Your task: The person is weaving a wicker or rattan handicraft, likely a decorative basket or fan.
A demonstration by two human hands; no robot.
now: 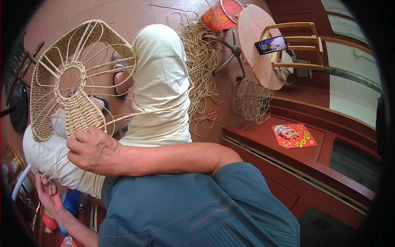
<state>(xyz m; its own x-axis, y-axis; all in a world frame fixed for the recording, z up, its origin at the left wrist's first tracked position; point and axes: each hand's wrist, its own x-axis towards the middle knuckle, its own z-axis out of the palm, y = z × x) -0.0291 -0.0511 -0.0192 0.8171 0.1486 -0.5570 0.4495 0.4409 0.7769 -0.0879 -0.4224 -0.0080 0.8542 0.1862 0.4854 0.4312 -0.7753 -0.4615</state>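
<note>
A rounded wire frame (pixel 61 78), partly woven with tan cord, rests against my knees in cream trousers (pixel 160 82). My right hand (pixel 94 151) reaches across my body and grips the lower end of the frame's woven band. My left hand (pixel 47 190) is low at the left, below the frame. Its fingers pinch a few loose cord strands (pixel 55 166) that run up to the weave. My feet in sandals (pixel 119 74) show through the frame's open spokes.
A heap of loose cord (pixel 201 57) lies on the reddish floor with red-handled scissors (pixel 210 114) beside it. Beyond stand a red bucket (pixel 220 14), a round pink stool seat (pixel 257 49), a phone (pixel 270 44) on a wooden rack (pixel 300 45), and dark red cabinetry (pixel 312 164) at right.
</note>
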